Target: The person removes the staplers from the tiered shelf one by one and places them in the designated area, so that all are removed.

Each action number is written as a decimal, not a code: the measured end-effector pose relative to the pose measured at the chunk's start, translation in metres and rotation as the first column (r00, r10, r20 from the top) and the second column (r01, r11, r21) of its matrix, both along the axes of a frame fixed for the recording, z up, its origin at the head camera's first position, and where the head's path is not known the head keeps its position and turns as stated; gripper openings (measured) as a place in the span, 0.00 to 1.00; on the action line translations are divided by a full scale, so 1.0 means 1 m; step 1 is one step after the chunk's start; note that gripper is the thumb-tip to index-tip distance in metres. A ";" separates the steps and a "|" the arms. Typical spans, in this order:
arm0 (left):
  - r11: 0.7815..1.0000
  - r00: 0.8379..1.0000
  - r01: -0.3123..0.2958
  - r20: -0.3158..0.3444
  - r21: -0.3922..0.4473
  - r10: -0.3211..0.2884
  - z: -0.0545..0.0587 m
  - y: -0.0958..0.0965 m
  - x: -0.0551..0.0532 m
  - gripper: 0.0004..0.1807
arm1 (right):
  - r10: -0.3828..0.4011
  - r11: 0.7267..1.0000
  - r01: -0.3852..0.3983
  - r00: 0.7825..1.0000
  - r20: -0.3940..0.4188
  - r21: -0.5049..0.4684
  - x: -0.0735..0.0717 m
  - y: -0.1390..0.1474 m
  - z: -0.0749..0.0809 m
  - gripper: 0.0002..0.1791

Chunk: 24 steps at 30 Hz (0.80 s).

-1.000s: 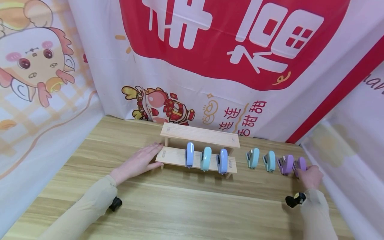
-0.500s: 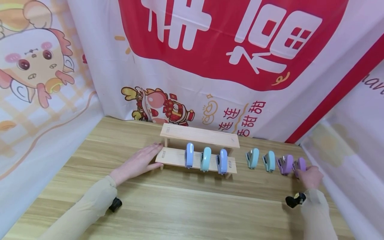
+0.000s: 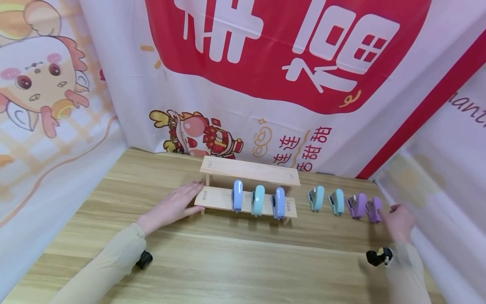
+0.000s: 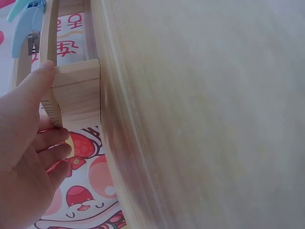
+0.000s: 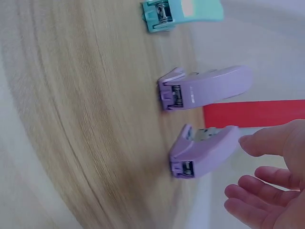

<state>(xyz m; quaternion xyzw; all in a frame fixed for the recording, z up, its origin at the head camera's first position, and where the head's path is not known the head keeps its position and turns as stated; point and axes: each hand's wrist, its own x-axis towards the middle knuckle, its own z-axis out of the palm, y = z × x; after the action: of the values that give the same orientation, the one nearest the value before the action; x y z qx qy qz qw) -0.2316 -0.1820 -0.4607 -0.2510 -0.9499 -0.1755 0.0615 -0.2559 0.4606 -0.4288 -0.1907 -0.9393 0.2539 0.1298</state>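
My left hand (image 3: pixel 172 207) holds the left end of a two-tier wooden display stand (image 3: pixel 216 198), thumb at the front edge and fingertips at the back edge of the lower tier. In the left wrist view its fingers (image 4: pixel 55 152) bend past the board's end. Three staplers stand upright on that tier: a blue stapler (image 3: pixel 237 195), a mint stapler (image 3: pixel 258 200) and another blue stapler (image 3: pixel 279 202). My right hand (image 3: pixel 398 221) is beside the rightmost purple stapler (image 5: pixel 209 155) on the table, its thumb close to the stapler's top, with nothing between the loosely bent fingers.
Left of the rightmost stapler, a second purple stapler (image 3: pixel 357 205) and two mint staplers, one nearer the purple (image 3: pixel 336 202) and one nearer the stand (image 3: pixel 316 198), form a row. A printed cloth (image 3: pixel 182 93) hangs behind the table (image 3: pixel 228 261), with more cloth at both sides.
My right hand has let go of the rightmost purple stapler and drawn slightly right. That stapler now leans a little differently. My left hand stays on the stand; the head view has shifted slightly.
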 end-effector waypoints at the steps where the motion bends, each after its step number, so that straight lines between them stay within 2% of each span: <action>1: 1.000 1.000 -0.001 0.000 -0.001 0.001 -0.001 0.000 0.000 0.43 | 0.012 1.000 -0.012 1.000 -0.010 0.005 0.002 -0.001 0.001 0.28; 6: 1.000 1.000 0.000 -0.006 0.002 0.000 -0.003 -0.001 -0.001 0.43 | 0.047 0.998 -0.044 0.995 -0.083 0.044 0.013 -0.007 0.005 0.24; 11: 1.000 1.000 -0.001 -0.010 0.005 0.001 -0.002 -0.001 -0.001 0.43 | 0.079 0.996 -0.074 0.992 -0.098 0.050 0.023 -0.021 0.013 0.24; 18: 1.000 0.998 0.014 -0.066 0.018 -0.013 -0.002 -0.001 0.000 0.42 | 0.104 0.995 -0.103 0.987 -0.123 0.017 0.035 -0.051 0.021 0.23; 24: 1.000 0.998 0.017 -0.054 0.009 -0.016 -0.004 -0.002 -0.002 0.42 | 0.132 0.991 -0.132 0.981 -0.142 0.010 0.043 -0.073 0.022 0.23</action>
<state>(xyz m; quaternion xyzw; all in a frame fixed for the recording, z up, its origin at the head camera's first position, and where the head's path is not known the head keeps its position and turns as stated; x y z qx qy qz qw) -0.2340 -0.1838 -0.4645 -0.2633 -0.9449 -0.1738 0.0870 -0.2132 0.3878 -0.4065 -0.1094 -0.9383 0.2747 0.1794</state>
